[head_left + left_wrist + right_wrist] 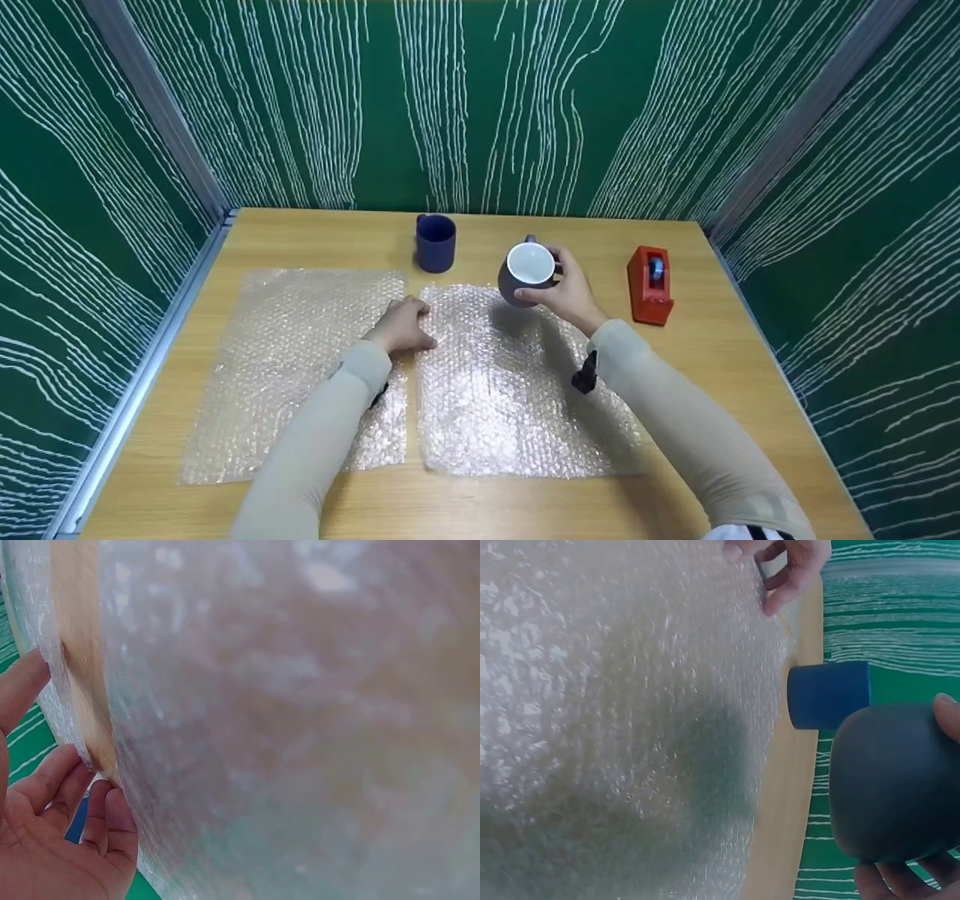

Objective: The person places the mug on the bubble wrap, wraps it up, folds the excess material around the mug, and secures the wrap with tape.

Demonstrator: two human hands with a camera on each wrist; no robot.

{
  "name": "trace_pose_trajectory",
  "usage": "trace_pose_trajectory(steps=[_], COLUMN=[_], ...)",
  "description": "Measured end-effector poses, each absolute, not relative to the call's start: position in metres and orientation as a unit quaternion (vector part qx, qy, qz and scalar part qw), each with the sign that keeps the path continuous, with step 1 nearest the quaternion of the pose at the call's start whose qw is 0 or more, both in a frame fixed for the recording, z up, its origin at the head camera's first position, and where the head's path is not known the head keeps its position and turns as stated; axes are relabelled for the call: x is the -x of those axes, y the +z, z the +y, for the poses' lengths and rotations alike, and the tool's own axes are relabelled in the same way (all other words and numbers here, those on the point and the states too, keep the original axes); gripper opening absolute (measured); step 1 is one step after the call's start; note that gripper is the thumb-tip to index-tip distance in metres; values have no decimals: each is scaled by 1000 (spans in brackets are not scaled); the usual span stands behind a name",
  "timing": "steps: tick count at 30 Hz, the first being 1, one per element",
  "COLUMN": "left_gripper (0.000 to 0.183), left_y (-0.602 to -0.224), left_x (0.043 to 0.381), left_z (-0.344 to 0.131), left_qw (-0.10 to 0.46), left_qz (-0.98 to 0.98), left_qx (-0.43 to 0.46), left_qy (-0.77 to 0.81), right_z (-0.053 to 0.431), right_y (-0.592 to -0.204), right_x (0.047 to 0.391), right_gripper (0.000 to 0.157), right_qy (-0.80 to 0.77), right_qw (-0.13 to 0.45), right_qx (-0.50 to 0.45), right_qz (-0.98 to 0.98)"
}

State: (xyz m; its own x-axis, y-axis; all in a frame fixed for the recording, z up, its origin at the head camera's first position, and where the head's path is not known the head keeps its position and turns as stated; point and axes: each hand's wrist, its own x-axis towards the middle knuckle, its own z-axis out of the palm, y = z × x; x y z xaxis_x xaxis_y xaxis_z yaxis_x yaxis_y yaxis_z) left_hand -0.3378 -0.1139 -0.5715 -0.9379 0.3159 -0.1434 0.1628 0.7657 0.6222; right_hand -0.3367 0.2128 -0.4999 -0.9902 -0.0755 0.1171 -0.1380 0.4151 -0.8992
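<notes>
My right hand (574, 292) grips a dark grey mug (892, 780) with a white inside, thumb on one side and fingers on the other. The mug is held above the right bubble wrap sheet (510, 405), near its far edge, and casts a shadow on it. At the gap between the two sheets, my left hand (401, 326) rests with thumb and fingers spread apart, touching the wrap's edges. In the left wrist view, the fingertips (120, 814) lie against the plastic. The left bubble wrap sheet (300, 360) lies flat under the left forearm.
A dark blue mug (436, 244) stands upright behind the sheets, near the table's back edge. At the right sits a red tape dispenser (649, 289) with a blue roll. Green walls with white lines enclose the wooden table (480, 506) at the back and sides.
</notes>
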Motion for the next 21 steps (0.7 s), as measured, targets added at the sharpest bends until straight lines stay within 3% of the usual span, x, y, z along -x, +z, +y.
trace_pose_trajectory(steps=[21], left_gripper=[72], left_y=[-571], left_x=[337], left_z=[-113], left_qw=[120], left_qz=[931], left_qx=[-125], left_qy=[322], right_z=[214], right_y=[-512], right_x=[297], right_gripper=[96], right_qy=[526], right_qw=[-21], right_qx=[-61], right_qz=[-848])
